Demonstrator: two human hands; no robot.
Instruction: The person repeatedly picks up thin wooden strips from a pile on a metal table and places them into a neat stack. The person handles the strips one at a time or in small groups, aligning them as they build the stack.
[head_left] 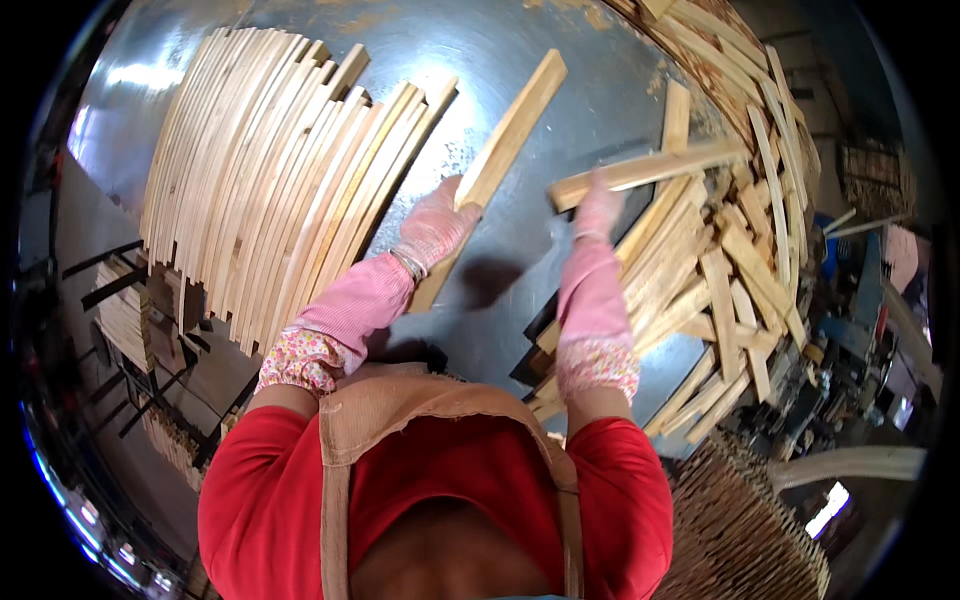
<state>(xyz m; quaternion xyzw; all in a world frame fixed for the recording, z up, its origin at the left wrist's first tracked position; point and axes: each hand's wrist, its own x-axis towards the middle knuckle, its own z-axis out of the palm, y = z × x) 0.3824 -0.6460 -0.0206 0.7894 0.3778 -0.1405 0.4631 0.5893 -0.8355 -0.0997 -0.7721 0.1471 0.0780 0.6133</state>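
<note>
Visibly plain strip (514,130), in gloved left hand (436,228)

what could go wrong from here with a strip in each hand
The right hand holds a strip whose far end overlaps the jumbled pile in view; it might snag or dislodge pieces. The left hand grips another strip beside the row; a careless swing could knock the row's edge askew.

L hand (437,225) was out fwd, fingers curled in a grip; L forearm (360,298) angled fwd & to the R. R hand (598,210) also gripped, a bit blurred; R forearm (596,290) ran approx. straight fwd. Hands were well apart.
</note>
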